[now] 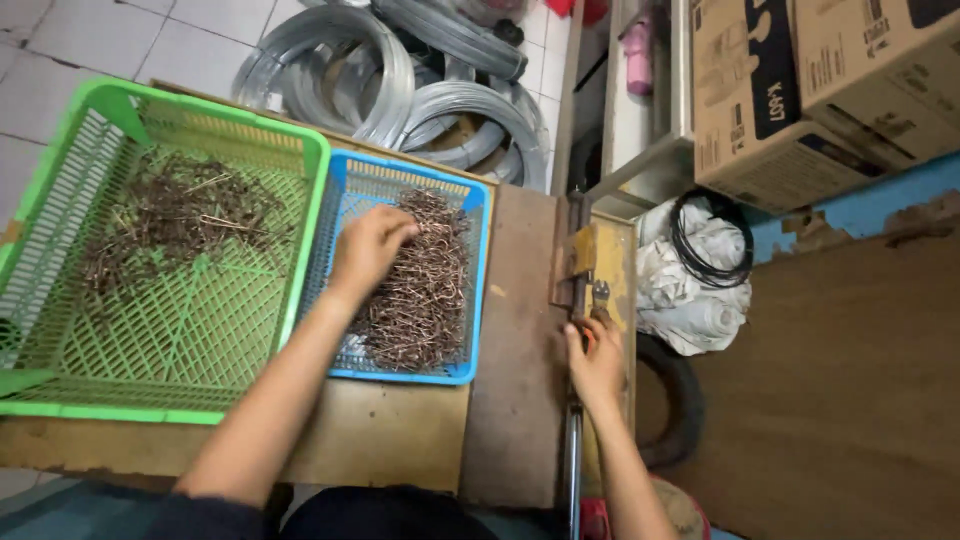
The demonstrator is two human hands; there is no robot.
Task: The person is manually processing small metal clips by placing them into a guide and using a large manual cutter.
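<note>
The left hand [368, 243] reaches into the blue basket [476, 290], its fingers curled down into the heap of bent copper-coloured wire pieces [420, 290], apparently gathering some; whether any are actually pinched I cannot tell. The right hand [596, 360] sits to the right of the blue basket, fingers wrapped around the handle of a small metal bench tool [585, 275] fixed at the tabletop's [515, 330] edge.

Judging by how things lie, the work looks to be somewhere in the middle. The blue basket holds a thick heap that covers most of its floor, while the green basket [300, 240], touching the blue one on its left, carries a thinner scatter of darker wire bits [175, 215] over its upper half, with much bare mesh showing. So a large share seems left to handle.

Counted: two baskets, one green and one blue; two heaps of wire pieces, far too many to number. Beyond the blue basket lie several coils of silvery wire [400, 80], at least four. Right of them stand two cardboard boxes [800, 90].
</note>
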